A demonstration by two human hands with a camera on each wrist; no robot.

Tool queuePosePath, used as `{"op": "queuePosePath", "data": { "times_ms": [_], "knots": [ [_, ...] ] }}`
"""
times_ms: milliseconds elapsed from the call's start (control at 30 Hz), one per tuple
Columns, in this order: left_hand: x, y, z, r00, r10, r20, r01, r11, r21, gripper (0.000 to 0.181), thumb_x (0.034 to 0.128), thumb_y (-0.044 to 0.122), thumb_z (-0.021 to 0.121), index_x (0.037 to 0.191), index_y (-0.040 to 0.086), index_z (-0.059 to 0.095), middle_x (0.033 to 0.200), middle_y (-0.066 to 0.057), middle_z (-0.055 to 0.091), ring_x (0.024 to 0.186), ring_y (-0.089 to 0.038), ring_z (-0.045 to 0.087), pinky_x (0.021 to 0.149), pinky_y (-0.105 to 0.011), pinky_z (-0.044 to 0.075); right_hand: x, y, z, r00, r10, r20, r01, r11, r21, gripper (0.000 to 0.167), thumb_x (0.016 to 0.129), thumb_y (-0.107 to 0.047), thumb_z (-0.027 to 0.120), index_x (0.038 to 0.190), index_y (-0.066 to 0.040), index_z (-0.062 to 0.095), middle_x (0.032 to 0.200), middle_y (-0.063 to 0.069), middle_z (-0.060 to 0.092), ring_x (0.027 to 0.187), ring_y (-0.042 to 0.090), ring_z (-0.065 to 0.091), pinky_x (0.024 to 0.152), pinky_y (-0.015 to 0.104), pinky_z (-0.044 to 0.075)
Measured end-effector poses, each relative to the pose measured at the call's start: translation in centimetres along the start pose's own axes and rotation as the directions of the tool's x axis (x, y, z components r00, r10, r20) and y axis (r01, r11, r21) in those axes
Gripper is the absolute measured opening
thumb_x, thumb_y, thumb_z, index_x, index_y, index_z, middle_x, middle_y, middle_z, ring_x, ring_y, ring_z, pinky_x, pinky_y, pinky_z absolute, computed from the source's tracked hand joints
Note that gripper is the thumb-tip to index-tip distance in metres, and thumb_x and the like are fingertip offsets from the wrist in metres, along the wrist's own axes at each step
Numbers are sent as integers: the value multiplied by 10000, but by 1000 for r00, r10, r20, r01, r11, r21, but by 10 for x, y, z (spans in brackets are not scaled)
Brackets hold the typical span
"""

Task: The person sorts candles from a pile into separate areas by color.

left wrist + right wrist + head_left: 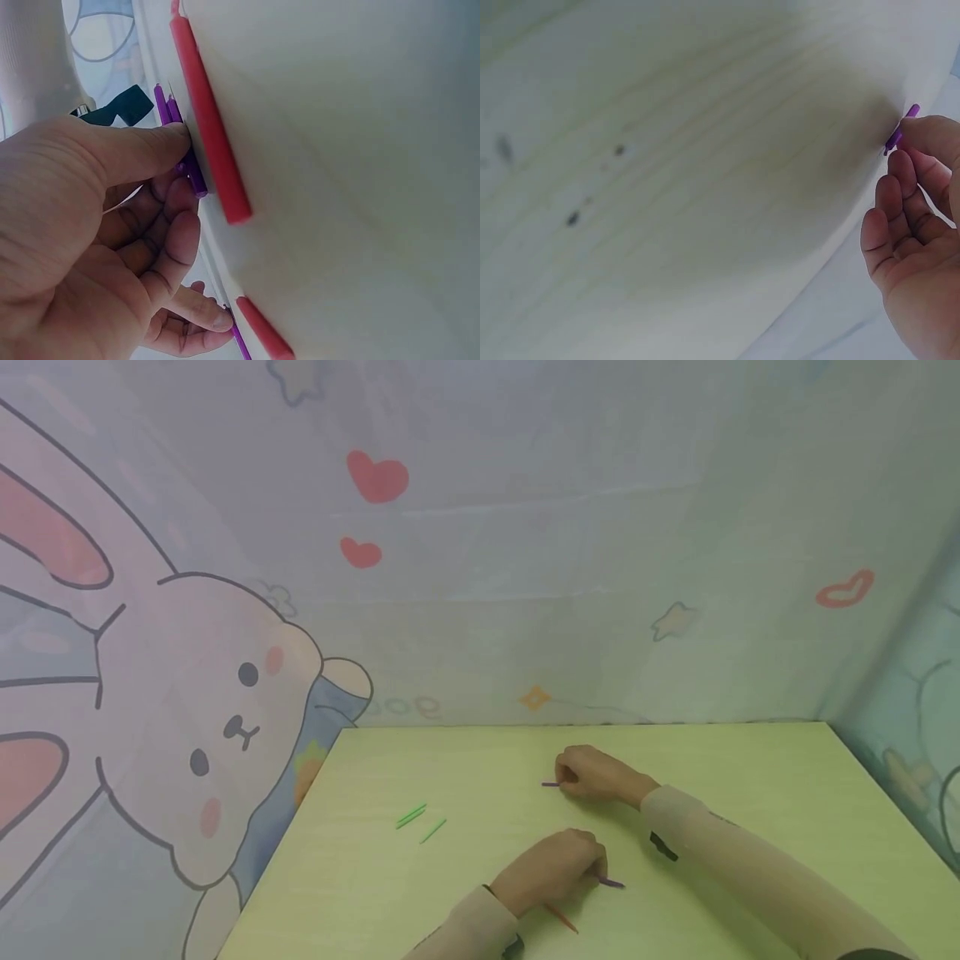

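Between thumb and fingertips, my left hand [551, 870] pinches thin purple candles [196, 176] close to the tabletop; two purple tips show above the thumb in the left wrist view. A red candle [212, 124] with a wick lies beside that hand, and a second red candle [264, 330] lies farther along. Only one red candle [562, 918] shows in the head view, partly under the left hand. Farther back, my right hand [596, 774] pinches a purple candle [894, 139] at the table surface, its middle covered by the thumb.
Several thin green candles [432, 831] lie on the left part of the pale yellow table [465, 760]. Behind it hangs a cloth backdrop [525, 610] printed with a rabbit and hearts. The table's back edge meets this cloth.
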State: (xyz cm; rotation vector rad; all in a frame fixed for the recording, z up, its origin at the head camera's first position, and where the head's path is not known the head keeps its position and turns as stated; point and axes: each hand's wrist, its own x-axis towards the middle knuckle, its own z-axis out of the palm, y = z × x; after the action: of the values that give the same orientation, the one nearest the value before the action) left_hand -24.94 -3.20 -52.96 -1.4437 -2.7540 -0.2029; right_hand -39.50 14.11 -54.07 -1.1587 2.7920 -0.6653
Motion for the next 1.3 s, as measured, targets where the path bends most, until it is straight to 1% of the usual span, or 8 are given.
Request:
{"op": "queuePosePath", "data": {
  "times_ms": [167, 400, 533, 733, 833, 933, 1067, 1300],
  "knots": [
    [0, 3, -3, 1000, -16, 25, 16, 1000, -9, 76, 999, 134, 852, 1015, 208, 857, 943, 135, 741, 897, 51, 657, 862, -54, 504, -2, -1, -2, 1000, 0, 2, 0, 1000, 12, 90, 1006, -77, 787, 994, -156, 746, 969, -57, 635, 898, 105, 569, 821, 298, 545],
    [1, 4, -4, 999, -28, 28, 28, 1000, 1, 76, 1002, 138, 850, 1007, 213, 860, 931, 137, 732, 896, 44, 658, 857, -61, 508, -5, -2, -5, 1000, 3, -4, -3, 1000, 14, 97, 1013, -75, 785, 986, -155, 738, 953, -53, 626, 877, 110, 553, 802, 291, 529],
    [2, 3, -2, 999, -22, 27, 22, 1000, 2, 77, 1000, 138, 854, 1003, 215, 856, 933, 139, 731, 892, 44, 655, 852, -63, 509, -8, -1, -6, 1000, -4, -16, 4, 1000, 5, 116, 1012, -68, 777, 977, -170, 733, 943, -56, 625, 870, 106, 549, 794, 293, 525],
    [2, 3, -3, 1000, -7, 8, 7, 1000, 19, 75, 993, 141, 859, 997, 216, 860, 953, 139, 751, 904, 37, 671, 863, -67, 518, -13, -1, -9, 999, -19, -38, 17, 999, -36, 90, 1011, -91, 771, 974, -169, 743, 953, -70, 650, 880, 86, 590, 808, 303, 566],
    [1, 3, -3, 1000, 15, -5, -15, 999, 36, 79, 988, 142, 861, 993, 220, 863, 962, 138, 759, 912, 29, 679, 875, -69, 518, -18, -4, -12, 999, -11, -45, 9, 999, -42, 82, 1015, -112, 781, 977, -174, 744, 967, -79, 663, 901, 83, 609, 830, 312, 580],
    [1, 2, -4, 1000, 18, -9, -18, 999, 51, 85, 993, 146, 856, 1013, 229, 863, 978, 137, 756, 931, 20, 684, 884, -76, 520, -26, -7, -15, 999, -1, -50, -1, 999, -35, 69, 1015, -121, 793, 990, -170, 750, 976, -78, 669, 910, 89, 614, 838, 328, 586],
    [0, -7, -11, 999, -17, -29, 18, 999, 42, 90, 999, 148, 846, 1032, 232, 854, 998, 140, 752, 954, 9, 686, 892, -101, 531, -38, -10, -21, 998, 13, -58, -13, 1000, -7, 45, 1025, -124, 798, 1029, -144, 758, 1007, -61, 688, 939, 110, 635, 858, 355, 596],
    [-8, -31, -32, 992, -117, -50, 114, 991, -65, 118, 1000, 63, 817, 1027, 178, 824, 968, 96, 715, 908, -25, 663, 833, -124, 537, -64, -11, -30, 997, 19, -80, -18, 1000, 17, 90, 1027, -100, 796, 1107, -72, 766, 1067, -10, 747, 994, 155, 711, 906, 385, 635]
  ]
}}
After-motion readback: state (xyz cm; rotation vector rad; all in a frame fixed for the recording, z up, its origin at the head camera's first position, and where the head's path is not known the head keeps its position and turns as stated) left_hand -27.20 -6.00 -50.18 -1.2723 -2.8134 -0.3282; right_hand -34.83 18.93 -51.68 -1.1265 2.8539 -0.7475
